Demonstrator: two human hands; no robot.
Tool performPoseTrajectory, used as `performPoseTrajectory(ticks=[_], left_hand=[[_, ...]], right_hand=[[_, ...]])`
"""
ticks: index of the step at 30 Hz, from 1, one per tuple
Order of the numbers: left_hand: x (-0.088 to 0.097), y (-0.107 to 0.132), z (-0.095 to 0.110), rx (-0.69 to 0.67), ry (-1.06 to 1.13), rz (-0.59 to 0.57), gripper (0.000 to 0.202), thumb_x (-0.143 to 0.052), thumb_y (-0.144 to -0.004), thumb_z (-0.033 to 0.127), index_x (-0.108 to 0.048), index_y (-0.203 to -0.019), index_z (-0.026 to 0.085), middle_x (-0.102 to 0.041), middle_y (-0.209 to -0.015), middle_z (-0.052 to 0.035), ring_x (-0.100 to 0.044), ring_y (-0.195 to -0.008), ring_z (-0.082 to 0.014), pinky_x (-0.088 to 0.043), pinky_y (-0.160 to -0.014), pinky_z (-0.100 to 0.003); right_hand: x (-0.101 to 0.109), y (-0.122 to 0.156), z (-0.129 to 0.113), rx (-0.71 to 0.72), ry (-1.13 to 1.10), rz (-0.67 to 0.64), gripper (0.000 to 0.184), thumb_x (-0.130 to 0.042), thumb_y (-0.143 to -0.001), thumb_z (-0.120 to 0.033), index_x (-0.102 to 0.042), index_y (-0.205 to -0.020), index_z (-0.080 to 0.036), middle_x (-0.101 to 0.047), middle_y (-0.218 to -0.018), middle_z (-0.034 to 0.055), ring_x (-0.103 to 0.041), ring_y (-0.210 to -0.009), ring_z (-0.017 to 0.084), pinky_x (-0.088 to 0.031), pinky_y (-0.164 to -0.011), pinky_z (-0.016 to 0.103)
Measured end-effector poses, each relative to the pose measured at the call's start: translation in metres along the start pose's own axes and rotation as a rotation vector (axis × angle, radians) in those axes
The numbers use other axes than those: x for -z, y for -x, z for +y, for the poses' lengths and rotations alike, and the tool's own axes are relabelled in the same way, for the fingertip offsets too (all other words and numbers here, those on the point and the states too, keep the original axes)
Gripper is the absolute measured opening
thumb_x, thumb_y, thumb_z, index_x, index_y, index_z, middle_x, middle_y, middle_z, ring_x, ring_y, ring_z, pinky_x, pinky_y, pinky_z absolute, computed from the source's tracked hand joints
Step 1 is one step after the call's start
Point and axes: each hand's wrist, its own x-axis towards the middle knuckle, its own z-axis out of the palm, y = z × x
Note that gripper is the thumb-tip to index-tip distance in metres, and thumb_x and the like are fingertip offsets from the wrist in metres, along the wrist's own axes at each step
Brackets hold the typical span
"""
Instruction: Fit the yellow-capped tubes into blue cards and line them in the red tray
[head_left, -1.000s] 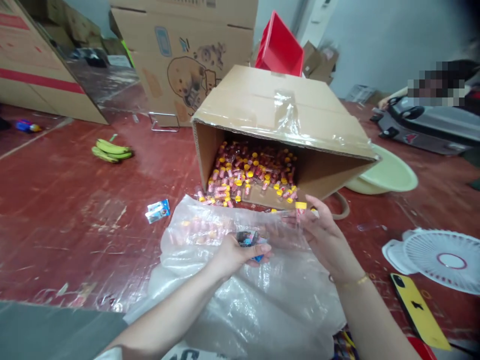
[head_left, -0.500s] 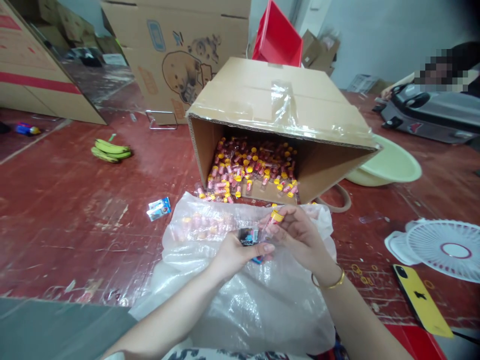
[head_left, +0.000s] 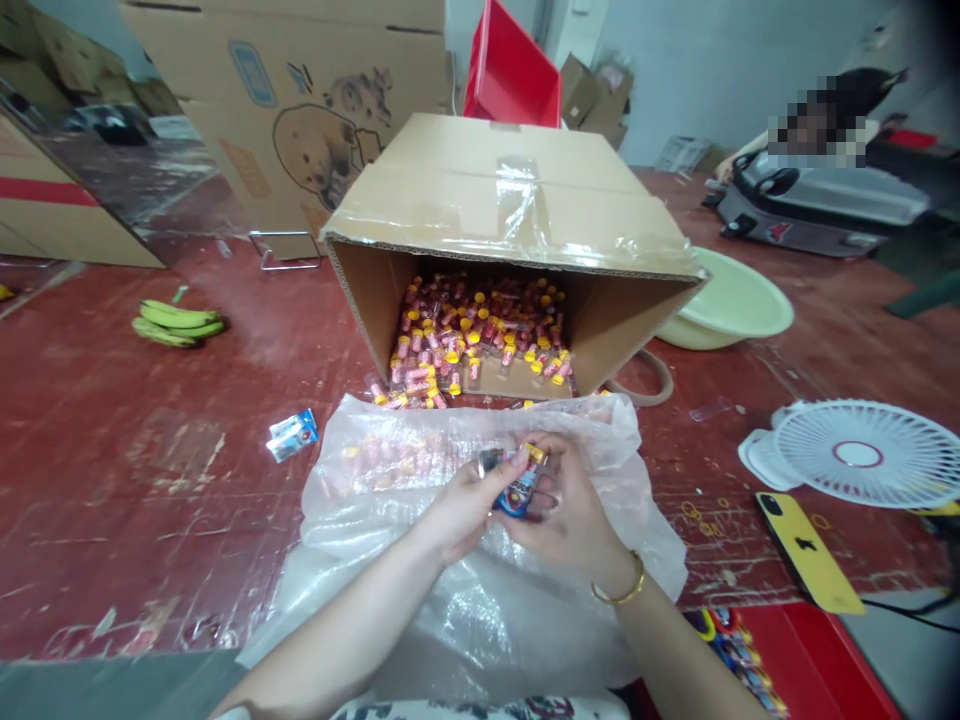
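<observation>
Left hand [head_left: 466, 505] is pinching blue packet [head_left: 517, 498], right hand [head_left: 566, 515] is grasping yellow-capped tube [head_left: 535, 454] against it. One tube is seemingly being handled; many loose tubes [head_left: 427, 345] are lying beyond the grip, inside carton [head_left: 495, 215]

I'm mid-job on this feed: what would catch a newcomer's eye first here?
Probably the big cardboard box lying with its open side toward the wearer, a heap of yellow-capped tubes spilling to its mouth. Next, front and center, the left hand and right hand meet around a blue packet. Bright outliers are the bananas on the floor at left and the yellow phone at lower right.
</observation>
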Motion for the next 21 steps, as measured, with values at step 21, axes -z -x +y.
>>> performPoseTrajectory(ticks=[21], left_hand=[[-0.0004, 0.0021, -0.0059, -0.06, -0.028, 0.022, 0.037, -0.083, -0.063, 0.04, -0.068, -0.079, 0.011, -0.067, -0.068, -0.0029, -0.061, -0.057, -0.0119, -0.049, -0.063, -0.025]], right_hand=[[-0.0016, 0.0051, 0.0063, 0.01, 0.029, 0.021, 0.062, -0.068, -0.06, -0.008, -0.036, -0.11, -0.026, -0.047, -0.103, 0.0021, -0.059, -0.081, 0.014, -0.053, -0.066, 0.026]])
